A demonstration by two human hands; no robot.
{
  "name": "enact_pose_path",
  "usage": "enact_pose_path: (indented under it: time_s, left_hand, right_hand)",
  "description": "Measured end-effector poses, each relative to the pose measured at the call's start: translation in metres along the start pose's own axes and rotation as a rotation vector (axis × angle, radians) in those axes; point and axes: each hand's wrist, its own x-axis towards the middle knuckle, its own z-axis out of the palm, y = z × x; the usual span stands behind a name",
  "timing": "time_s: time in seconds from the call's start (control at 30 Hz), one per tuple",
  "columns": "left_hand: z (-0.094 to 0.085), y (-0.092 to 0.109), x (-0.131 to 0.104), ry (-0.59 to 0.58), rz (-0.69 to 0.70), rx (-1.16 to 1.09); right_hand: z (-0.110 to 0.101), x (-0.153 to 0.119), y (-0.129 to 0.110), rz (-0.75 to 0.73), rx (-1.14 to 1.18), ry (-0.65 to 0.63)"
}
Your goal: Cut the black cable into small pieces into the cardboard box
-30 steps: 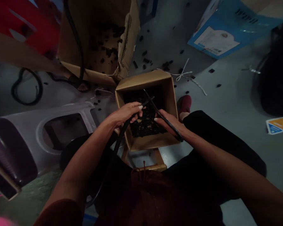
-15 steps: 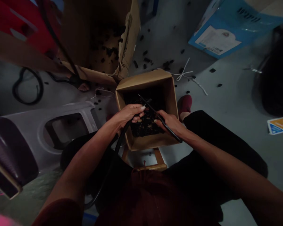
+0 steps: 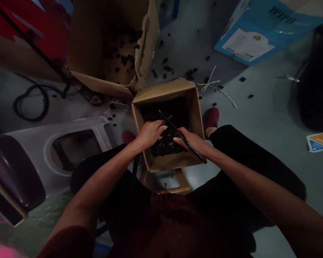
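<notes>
A small cardboard box (image 3: 174, 165) stands between my knees, and many short black pieces (image 3: 165, 147) lie inside it. My left hand (image 3: 151, 134) is over the box, its fingers closed on a black hose (image 3: 168, 119). The hose end sticks out past the fingertips, and a darker length trails below the wrist. In my right hand (image 3: 192, 140) is a slim dark knife (image 3: 183, 137), its pointed tip up and to the left. The blade crosses close to the hose end; whether they touch I cannot tell.
A larger cardboard box (image 3: 78, 43) with black bits stands at the upper left. Nearby are a coworker's sandalled foot (image 3: 93, 97) and a coiled black hose (image 3: 44, 104). A translucent plastic stool (image 3: 45, 150) is left, a blue box (image 3: 247, 36) upper right. Black bits and white string (image 3: 208, 84) litter the floor.
My left hand has turned over the hose, knuckles now more on top, and the hose below it has swung down. The right hand has barely moved. A coworker's hose at upper left has shifted left.
</notes>
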Motion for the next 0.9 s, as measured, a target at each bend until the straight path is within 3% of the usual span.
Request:
enact_pose_path:
  time_s: [0.23, 0.63, 0.9]
  left_hand:
    - [-0.002, -0.005, 0.001, -0.067, -0.032, -0.079]
    - [0.016, -0.018, 0.010, -0.179, -0.131, -0.083]
    - [0.018, -0.019, 0.008, -0.262, -0.244, -0.313]
  right_hand:
    - [0.001, 0.000, -0.001, 0.037, -0.082, 0.014]
    - [0.011, -0.003, 0.005, 0.094, -0.092, -0.018]
    - [0.016, -0.004, 0.013, 0.053, -0.181, -0.014]
